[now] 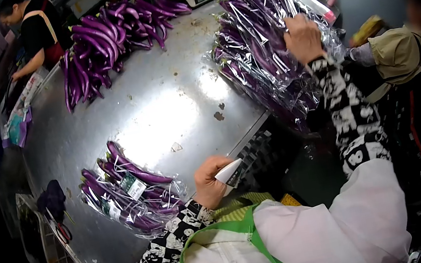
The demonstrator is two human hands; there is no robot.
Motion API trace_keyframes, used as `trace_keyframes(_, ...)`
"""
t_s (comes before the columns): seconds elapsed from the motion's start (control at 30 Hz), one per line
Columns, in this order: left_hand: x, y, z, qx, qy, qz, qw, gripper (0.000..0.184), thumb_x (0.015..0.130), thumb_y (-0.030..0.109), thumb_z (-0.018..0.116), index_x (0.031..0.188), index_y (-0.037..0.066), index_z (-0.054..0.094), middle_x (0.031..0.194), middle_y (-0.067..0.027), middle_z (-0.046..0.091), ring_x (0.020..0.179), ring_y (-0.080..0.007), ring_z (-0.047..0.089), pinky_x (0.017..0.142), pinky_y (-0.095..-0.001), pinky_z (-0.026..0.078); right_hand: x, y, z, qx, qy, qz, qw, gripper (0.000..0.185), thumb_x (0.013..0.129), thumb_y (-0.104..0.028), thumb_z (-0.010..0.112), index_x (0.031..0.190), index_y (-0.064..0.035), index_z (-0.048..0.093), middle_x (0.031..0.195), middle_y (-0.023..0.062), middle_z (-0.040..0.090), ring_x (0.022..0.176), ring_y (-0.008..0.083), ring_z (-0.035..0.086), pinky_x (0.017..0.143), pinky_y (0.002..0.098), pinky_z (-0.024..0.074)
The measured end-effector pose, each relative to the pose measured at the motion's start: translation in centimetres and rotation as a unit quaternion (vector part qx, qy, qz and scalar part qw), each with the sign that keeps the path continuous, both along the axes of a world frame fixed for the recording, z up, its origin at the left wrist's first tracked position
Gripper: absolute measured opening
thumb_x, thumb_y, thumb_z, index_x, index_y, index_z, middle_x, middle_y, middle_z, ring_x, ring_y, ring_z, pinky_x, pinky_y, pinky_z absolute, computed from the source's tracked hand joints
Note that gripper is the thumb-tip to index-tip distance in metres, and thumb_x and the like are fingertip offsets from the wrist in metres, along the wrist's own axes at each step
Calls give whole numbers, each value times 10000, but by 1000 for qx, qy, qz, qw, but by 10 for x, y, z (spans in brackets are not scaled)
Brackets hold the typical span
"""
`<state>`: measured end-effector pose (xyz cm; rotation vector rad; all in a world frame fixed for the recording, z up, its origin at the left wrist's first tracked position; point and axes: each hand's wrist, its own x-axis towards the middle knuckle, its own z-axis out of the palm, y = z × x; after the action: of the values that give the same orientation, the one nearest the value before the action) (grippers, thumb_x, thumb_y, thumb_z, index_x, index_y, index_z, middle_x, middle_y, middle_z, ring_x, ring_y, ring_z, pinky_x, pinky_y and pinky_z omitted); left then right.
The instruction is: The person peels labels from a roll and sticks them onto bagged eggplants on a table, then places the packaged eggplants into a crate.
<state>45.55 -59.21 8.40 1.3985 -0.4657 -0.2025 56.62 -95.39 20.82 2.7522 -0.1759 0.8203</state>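
Purple underneath, rests a half-curled right hand [303,39] on bagged eggplants [255,50], apparently heaped for easy reach; cannot tell if gripping. Pinches a white slip [229,172] in the closed left hand [210,183], seemingly for readiness, beside labelled bags [138,199] on the counter [160,103].

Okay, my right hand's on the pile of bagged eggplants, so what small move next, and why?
Probably draw one bag from the wrapped eggplant pile toward you: your right hand is already on it, your left hand holds what look like white labels, and the bagged eggplants on the metal table already show a sticker.
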Motion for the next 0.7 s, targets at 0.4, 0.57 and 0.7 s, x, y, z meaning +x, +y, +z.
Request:
trace_keyframes(0.4,-10,20,-38,86,10,-45,995,117,766,83,744,836,9,687,765,-66,666,684,-122,616,624,-244,474,-91,188,-185,228,64,327,915,322,687,-64,641,1007,-95,624,723,53,450,668,226,497,563,356,396)
trace_keyframes(0.57,-11,49,-34,160,30,63,985,45,796,11,671,840,-1,676,768,-42,657,713,-77,590,625,-227,468,-99,214,-195,216,119,301,922,240,667,-84,673,897,-150,669,712,5,450,723,208,466,667,385,353)
trace_keyframes(0.7,1,70,-49,22,157,93,983,51,831,25,657,871,-6,658,786,21,631,726,-44,552,650,-195,458,-98,235,-164,204,86,303,927,278,643,-58,673,907,-146,668,746,5,504,787,218,469,722,386,340)
